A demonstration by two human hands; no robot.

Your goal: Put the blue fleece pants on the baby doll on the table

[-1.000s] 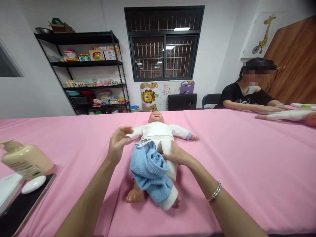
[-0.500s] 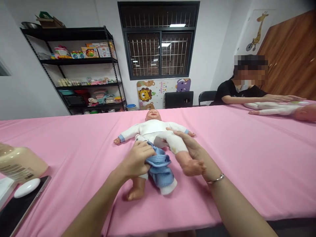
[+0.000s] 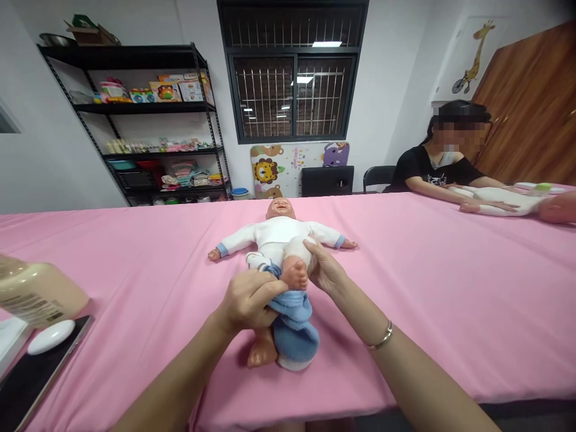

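1. Lying on its back in the middle of the pink-clothed table (image 3: 450, 288) is a plastic baby doll in a white long-sleeved suit (image 3: 281, 234), head toward the window, arms spread to both sides.
2. Gripping the bunched light-blue towelling trousers (image 3: 292, 324) at the doll's hips, the left hand (image 3: 247, 300) is clenched on the blue cloth, fingers curled over its upper edge; the garment hangs down over the doll's lower leg toward the near table edge.
3. The right hand (image 3: 326, 270) sits just beside the doll's hip on the other side, fingers wrapped round the white-clad thigh, holding that leg bent up so the bare foot (image 3: 294, 275) points at the camera, directly above the blue cloth and between the two hands.
4. The doll's other bare foot (image 3: 258, 354) rests on the table below the left hand, touching the blue trousers.
5. A silver bangle (image 3: 380, 341) circles the right wrist.
6. At the far left lie a beige pump bottle (image 3: 38, 294) on its side, a white oval object (image 3: 50, 336) and a dark flat tablet (image 3: 36, 378).
7. At the far right, another person in a black top (image 3: 432, 171) has hands on a second white-clothed doll (image 3: 499, 199).
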